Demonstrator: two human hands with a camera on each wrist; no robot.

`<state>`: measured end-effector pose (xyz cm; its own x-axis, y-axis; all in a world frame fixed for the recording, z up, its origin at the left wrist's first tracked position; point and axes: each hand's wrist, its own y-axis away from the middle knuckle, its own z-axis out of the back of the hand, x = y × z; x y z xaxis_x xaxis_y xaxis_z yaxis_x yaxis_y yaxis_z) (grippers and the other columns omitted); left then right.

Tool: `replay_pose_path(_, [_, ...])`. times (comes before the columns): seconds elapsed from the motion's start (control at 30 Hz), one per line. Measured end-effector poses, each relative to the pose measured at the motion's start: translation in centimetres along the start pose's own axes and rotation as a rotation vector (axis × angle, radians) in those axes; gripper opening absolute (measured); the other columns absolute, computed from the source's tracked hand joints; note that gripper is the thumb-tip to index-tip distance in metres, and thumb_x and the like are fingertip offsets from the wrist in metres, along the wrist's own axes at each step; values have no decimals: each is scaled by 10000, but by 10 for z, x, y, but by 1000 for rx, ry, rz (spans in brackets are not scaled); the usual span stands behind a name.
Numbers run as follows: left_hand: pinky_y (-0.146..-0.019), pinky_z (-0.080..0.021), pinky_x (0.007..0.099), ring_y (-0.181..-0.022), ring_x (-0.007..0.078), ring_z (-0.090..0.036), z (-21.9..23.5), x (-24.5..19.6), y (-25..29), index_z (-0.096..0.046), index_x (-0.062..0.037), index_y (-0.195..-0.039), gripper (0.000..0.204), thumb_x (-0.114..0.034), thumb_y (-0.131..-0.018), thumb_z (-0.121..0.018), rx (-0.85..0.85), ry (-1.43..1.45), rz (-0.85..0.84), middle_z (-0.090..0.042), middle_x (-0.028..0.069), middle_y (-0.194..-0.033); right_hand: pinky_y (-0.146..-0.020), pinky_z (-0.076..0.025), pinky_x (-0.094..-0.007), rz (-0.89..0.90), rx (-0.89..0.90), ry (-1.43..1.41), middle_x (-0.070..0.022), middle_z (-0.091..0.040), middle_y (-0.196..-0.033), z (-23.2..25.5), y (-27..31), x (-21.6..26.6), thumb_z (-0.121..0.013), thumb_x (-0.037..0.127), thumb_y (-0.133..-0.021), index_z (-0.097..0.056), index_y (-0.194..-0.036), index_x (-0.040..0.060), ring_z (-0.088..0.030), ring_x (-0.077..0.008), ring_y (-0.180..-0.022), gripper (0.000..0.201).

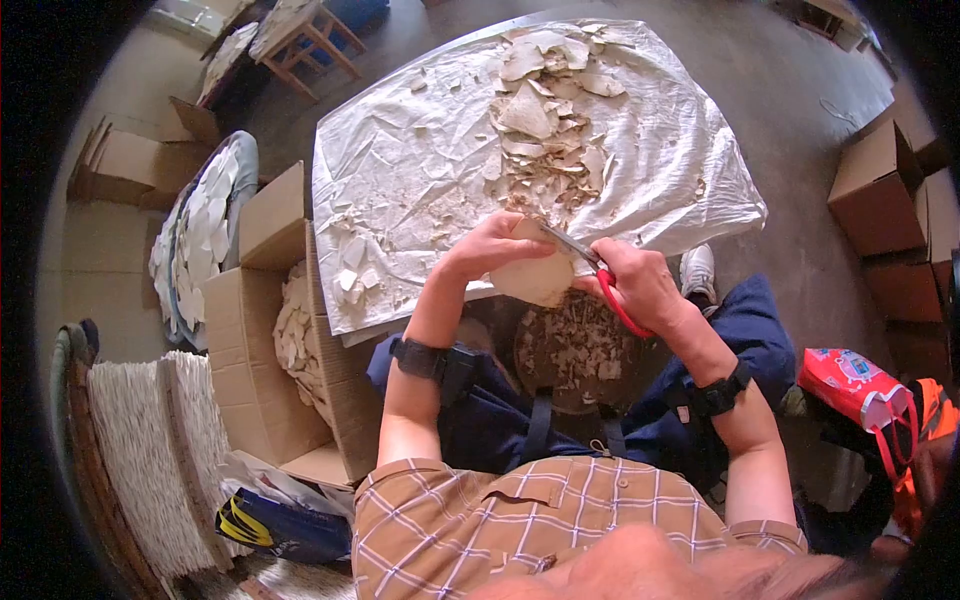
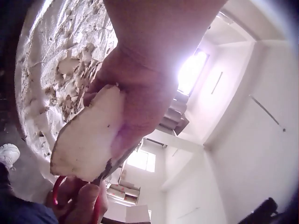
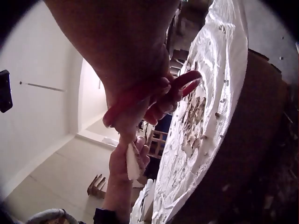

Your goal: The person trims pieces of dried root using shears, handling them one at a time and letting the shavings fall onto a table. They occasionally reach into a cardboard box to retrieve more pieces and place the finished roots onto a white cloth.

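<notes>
The left hand (image 1: 492, 246) pinches a flat, pale, roundish piece (image 1: 535, 277) near the table's front edge; the left wrist view shows the piece (image 2: 86, 135) broad side on, brown along its rim. Around the red handles of a pair of scissors (image 1: 607, 278) curl the fingers of the right hand (image 1: 642, 287). The metal blades lie at the upper edge of the piece, close to the left thumb. In the right wrist view the red handles (image 3: 187, 83) show in the right hand (image 3: 140, 105), with the left hand beyond.
Pale broken pieces (image 1: 550, 120) lie heaped on a white-covered table (image 1: 420, 140). An open cardboard box (image 1: 240, 310) with pieces stands left, near a round tray (image 1: 200, 230) of pieces. Below the hands is a container of scraps (image 1: 575, 350). A red bag (image 1: 850, 380) and boxes (image 1: 870, 200) are at right.
</notes>
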<state>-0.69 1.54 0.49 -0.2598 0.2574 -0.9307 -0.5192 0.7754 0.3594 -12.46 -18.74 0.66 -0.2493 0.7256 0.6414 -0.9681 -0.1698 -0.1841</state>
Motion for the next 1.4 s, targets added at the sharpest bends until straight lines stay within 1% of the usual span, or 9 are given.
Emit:
replay_pose_path(0.23, [-694,-467,236,-751,87,-569,5,-2,4,-619,2,-935,214,-116,-758,-645,3,-266,44,-627,21,-855,-586,-455,-412,44,41,139,-154,-542,-774,7,2,3,-603,429,-749,-501,-870,43,-567,-347,-701,418])
replay_pose_path(0.33, [-707,-463,237,-764,89,-567,4,-1,2,-621,-2,-945,226,-119,-754,-646,41,-339,48,-629,19,-861,-582,-448,-419,53,20,44,-164,-544,-747,3,4,2,-602,428,-753,-503,-857,40,-567,-349,-705,413])
replay_pose_path(0.4, [-618,-454,244,-686,82,-558,4,2,1,-648,-39,-889,256,-227,-720,-691,39,-180,39,-630,17,-767,-579,-444,-423,23,44,-18,-170,-546,-725,0,5,2,-599,426,-756,-504,-847,39,-567,-351,-701,409])
replay_pose_path(0.83, [-590,-464,240,-677,94,-575,8,0,-2,-627,-8,-884,277,-207,-706,-698,-6,-106,92,-628,32,-785,-569,-420,-421,-107,43,-37,-194,-543,-657,-7,-1,3,-591,345,-793,-504,-831,28,-555,-382,-678,332])
replay_pose_path(0.9, [-621,-486,244,-698,111,-588,6,-4,-2,-599,15,-917,240,-142,-743,-648,-157,-28,4,-622,48,-813,-568,-430,-435,-175,17,-63,-201,-556,-662,-13,-5,-4,-585,369,-789,-500,-813,31,-565,-378,-683,349])
replay_pose_path(1.03, [-609,-479,234,-687,105,-588,2,-3,-5,-607,5,-909,245,-170,-749,-664,-278,181,-69,-623,55,-809,-552,-440,-454,-250,-82,-99,-204,-571,-674,-13,-7,-7,-582,402,-783,-502,-811,38,-574,-378,-681,373])
replay_pose_path(1.17, [-628,-480,233,-693,107,-591,3,-1,-7,-607,13,-909,246,-154,-738,-667,-353,260,-120,-625,59,-814,-536,-449,-436,-184,-139,-12,-187,-578,-710,-8,-8,-3,-590,398,-777,-511,-832,49,-579,-368,-668,363])
replay_pose_path(1.23, [-609,-490,248,-677,117,-594,7,1,-7,-596,17,-924,249,-126,-732,-665,-314,228,-148,-625,63,-825,-569,-451,-397,-80,-181,105,-157,-574,-750,-1,-7,3,-634,319,-757,-524,-906,45,-575,-347,-678,331])
replay_pose_path(1.4, [-606,-481,239,-658,110,-589,13,-6,1,-615,18,-886,241,-113,-695,-682,-259,132,-83,-626,55,-783,-551,-470,-396,-2,-160,161,-143,-572,-728,7,-7,2,-609,382,-759,-520,-850,56,-589,-319,-666,350])
